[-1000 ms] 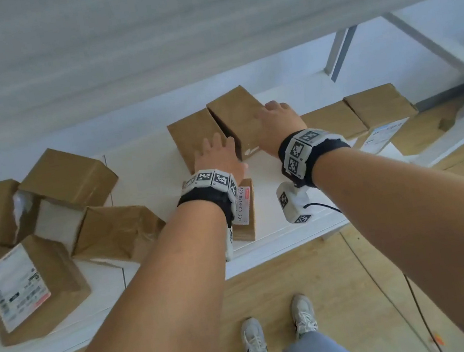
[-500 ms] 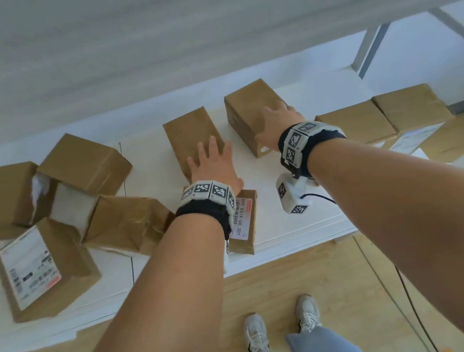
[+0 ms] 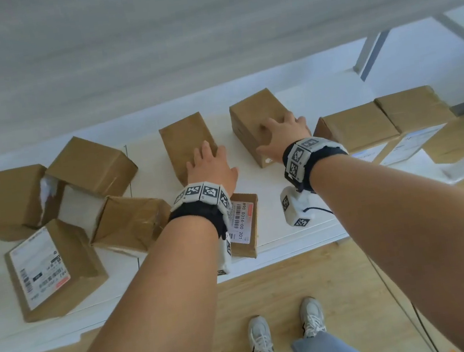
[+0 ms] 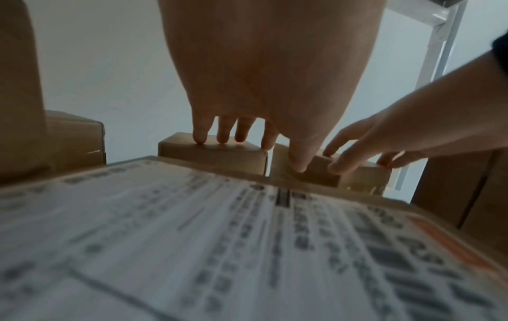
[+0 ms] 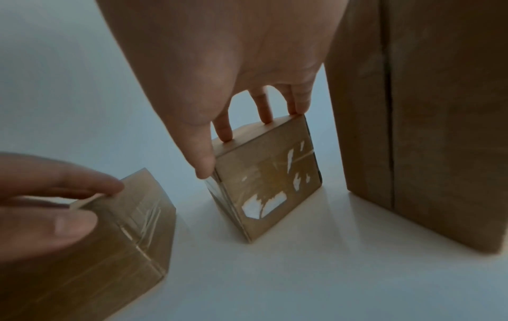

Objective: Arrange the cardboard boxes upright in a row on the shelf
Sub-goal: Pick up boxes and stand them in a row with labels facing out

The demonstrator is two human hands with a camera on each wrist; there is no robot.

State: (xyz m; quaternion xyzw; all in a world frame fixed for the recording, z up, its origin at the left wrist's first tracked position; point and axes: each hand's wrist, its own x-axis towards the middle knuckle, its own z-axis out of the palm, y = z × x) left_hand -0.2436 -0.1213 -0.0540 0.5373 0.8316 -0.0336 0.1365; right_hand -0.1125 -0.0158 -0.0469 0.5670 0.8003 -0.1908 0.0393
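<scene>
On the white shelf (image 3: 307,226), taking the labelled flat box (image 3: 243,222) at the front edge as the landmark, the work looked only partly done. Far to the left of it, a jumble of four boxes (image 3: 51,221) lay tilted against one another, one of them (image 3: 55,268) showing a shipping label upward, none yet in any row; a sliver of a further box showed at the frame's left edge.

Just behind the landmark, the left hand (image 3: 211,169) lay spread with straight fingers on the top of a standing box (image 3: 186,140), pressing rather than gripping it. To the right of that and a gap apart, the right hand (image 3: 280,135) held a second box (image 3: 254,115) from above, fingers on its top edge and thumb curled down its near corner. In the right wrist view this box (image 5: 270,180) seemed tipped on one lower edge, so I judged it was not yet settled.

Further right of the landmark, two boxes (image 3: 385,119) stood side by side, touching, like the start of a row.

By my reckoning, the two handled boxes needed closing up toward that pair, and the landmark box and the left jumble remained to be stood up.
</scene>
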